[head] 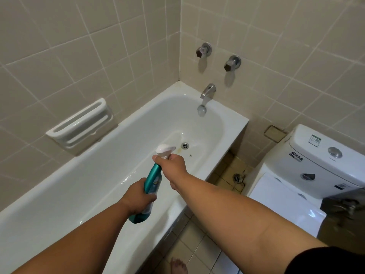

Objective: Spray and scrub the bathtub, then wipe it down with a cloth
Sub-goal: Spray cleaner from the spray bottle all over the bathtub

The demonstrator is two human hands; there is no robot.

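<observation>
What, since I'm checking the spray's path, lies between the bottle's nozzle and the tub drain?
Head view: only bare bathtub floor, faintly yellow-stained, between the spray bottle's nozzle and the drain.

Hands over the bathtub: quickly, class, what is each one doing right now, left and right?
Left hand: grips the lower body of the teal spray bottle.
Right hand: grips the same bottle at its white trigger head.
</observation>
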